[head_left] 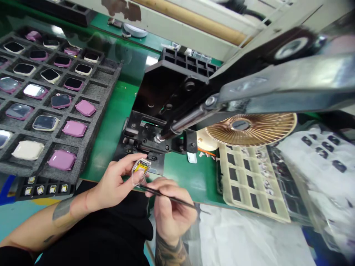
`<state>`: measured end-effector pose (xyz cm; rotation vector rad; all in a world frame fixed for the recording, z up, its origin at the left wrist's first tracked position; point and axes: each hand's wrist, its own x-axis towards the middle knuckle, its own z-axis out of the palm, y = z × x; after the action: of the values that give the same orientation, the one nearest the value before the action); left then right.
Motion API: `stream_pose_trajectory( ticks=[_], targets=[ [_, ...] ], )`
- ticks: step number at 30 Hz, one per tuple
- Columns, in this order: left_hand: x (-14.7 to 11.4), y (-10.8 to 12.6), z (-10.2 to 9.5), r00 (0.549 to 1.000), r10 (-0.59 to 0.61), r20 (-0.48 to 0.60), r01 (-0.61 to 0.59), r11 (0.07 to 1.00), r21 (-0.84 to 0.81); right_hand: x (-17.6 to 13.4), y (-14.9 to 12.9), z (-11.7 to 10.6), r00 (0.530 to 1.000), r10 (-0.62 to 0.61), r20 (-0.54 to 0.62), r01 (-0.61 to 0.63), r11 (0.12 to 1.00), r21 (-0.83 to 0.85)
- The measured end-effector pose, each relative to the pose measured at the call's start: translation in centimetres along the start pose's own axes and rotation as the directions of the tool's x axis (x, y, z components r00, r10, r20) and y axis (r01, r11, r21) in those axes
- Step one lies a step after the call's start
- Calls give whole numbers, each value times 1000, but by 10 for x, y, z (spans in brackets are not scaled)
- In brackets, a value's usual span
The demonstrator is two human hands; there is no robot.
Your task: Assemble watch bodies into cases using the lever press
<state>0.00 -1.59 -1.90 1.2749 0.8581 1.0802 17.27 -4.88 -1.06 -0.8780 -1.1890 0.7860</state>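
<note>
Between the thumb and fingers of my left hand (115,184) is an open smartwatch case (141,166), its yellow inner part and pale rim showing. My right hand (173,207) grips a thin dark tool (177,200), perhaps tweezers or a pick, like a pen. Its tip reaches the lower edge of the watch case, close to my left thumb; whether it touches is hard to tell. Just beyond both hands stands a black hand press (163,129) with a metal lever (277,87) running to the upper right.
At left, a grey foam tray (95,122) holds several purple and cream watches. A small black tray (20,192) with yellow-marked parts sits below it. Right of the press are a gold fan grille (252,135), a cream compartment box (227,184) and plastic bags (307,147) with dark pieces.
</note>
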Motion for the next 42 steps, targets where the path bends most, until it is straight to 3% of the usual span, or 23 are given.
stream_pose_trajectory(
  ticks=[2,4,6,11,13,16,19,21,23,25,27,29,31,34,36,38,40,42],
  targets=[
    [1,1,1,999,-33,-16,32,997,-69,0,-1,-4,988,-105,-114,91,989,-120],
    [2,3,2,998,-60,-34,56,991,-121,2,2,-5,972,-133,-194,93,975,-200],
    [2,5,2,997,-69,-37,63,989,-136,3,8,-4,978,-91,-186,52,978,-204],
    [3,7,-3,994,-107,-28,95,959,-266,4,4,-6,995,51,-86,-54,998,-35],
    [2,7,-5,986,-160,-53,134,935,-330,13,-10,-22,998,61,-30,-59,998,37],
    [-1,6,-7,975,-196,-108,156,942,-298,41,-41,-65,999,-30,26,28,996,86],
    [-7,8,-7,974,-202,-102,180,965,-192,83,-69,-106,981,-47,186,75,986,-151],
    [-8,11,-6,972,-223,-72,215,971,-106,116,-72,-113,957,72,281,78,869,-488],
    [-7,13,-4,967,-249,-52,247,968,-36,150,-56,-101,965,43,258,149,719,-679],
    [-5,16,-3,961,-273,-44,272,962,-8,179,-30,-80,976,-156,150,216,717,-663],
    [-4,18,-3,957,-285,-46,285,959,-6,193,-6,-63,938,-348,7,270,717,-643],
    [-5,19,-4,951,-304,-60,304,953,5,189,2,-59,887,-455,-85,281,675,-682],
    [-7,19,-6,943,-325,-68,328,944,33,169,-5,-70,876,-481,-43,288,593,-751],
    [-7,11,-12,957,-288,-4,286,947,144,126,-31,-98,881,-409,237,388,341,-856],
    [-4,2,-15,975,-196,103,168,957,235,97,-45,-116,864,-271,425,461,84,-883],
    [-2,-8,-16,976,-115,185,60,958,280,73,-51,-130,857,-92,507,493,-138,-859],
    [-2,-15,-15,980,-87,178,27,948,316,53,-49,-139,857,64,511,509,-252,-823],
    [-5,-17,-13,990,-77,122,26,926,378,41,-42,-148,850,177,496,526,-255,-811]
  ],
)
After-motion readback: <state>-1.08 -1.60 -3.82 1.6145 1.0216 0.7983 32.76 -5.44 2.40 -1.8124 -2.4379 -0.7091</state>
